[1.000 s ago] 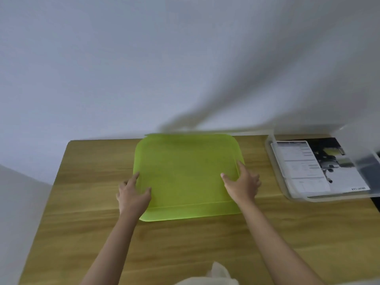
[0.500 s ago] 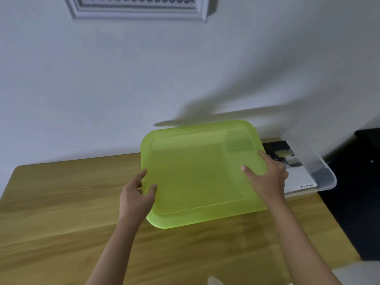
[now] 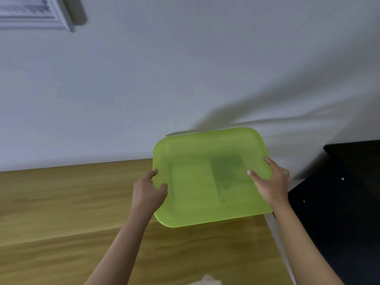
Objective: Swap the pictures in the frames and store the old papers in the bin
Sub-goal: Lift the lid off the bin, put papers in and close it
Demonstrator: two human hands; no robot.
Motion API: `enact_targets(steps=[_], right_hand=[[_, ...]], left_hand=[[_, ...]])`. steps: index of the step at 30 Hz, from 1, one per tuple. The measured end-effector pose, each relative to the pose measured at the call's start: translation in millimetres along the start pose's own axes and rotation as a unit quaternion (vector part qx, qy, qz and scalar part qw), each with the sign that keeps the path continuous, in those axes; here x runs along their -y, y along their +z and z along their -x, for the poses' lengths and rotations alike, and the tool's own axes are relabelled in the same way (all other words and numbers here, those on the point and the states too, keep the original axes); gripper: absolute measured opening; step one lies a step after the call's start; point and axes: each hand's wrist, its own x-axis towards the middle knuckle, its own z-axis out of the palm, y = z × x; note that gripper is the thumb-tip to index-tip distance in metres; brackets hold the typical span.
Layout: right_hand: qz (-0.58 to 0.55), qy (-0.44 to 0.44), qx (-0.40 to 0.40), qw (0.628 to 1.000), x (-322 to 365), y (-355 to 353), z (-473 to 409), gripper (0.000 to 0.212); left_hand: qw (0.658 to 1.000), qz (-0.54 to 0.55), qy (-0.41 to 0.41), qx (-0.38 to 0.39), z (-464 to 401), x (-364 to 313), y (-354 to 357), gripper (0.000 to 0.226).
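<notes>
At the right end of the wooden table (image 3: 61, 212), a person holds a translucent green lid (image 3: 209, 177) w/ both hands, over the spot where papers show through it as a darker patch (image 3: 226, 171) and a paler sheet beside it. Bin itself is hidden under the lid, so can't tell if lid is resting on it or just above; only a pale strip at the table edge near the right forearm might be its rim

Grip: left hand (image 3: 148, 192) pinches the lid's left edge, thumb on top, fingers curled round/under. Right hand (image 3: 271, 182) clamps the right edge, thumb (image 3: 255, 175) pressed flat on the top face, index along the rim. Both are closed on the lid, not spread loose

Step in hand, as I judge it: closing the bin over the stored papers. To do it well: keep lid level, line up all corners w/ the rim before pressing, then push down evenly at both sides, far edge too. Lid sits close to the table's right edge, so don't shove the bin sideways. Thin plastic will prob flex, so press near the corners

Counts: 1 lid, 2 hands, 1 table, 1 white picture frame (image 3: 41, 15) on the wall upper left (only part in view, blurred), 1 dark object (image 3: 339, 192) to the right, 1 whitish bit (image 3: 209, 280) at bottom edge, can't ID
</notes>
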Motion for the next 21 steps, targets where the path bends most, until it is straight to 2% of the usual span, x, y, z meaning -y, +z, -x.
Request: enact_targets(steps=[7,13,21], right_hand=[[0.008,0.021,0.036,0.999,-25,1,-32,0.070],[0.016,0.035,0.057,0.998,-39,8,-38,0.073],[0.036,0.035,0.079,0.996,-42,19,-33,0.074]], left_hand=[[0.997,-0.050,-0.050,-0.002,-1,-19,31,0.057],[0.996,-0.073,-0.059,-0.001,-4,-21,37,0.055],[0.996,-0.049,-0.074,-0.027,-6,-20,26,0.051]])
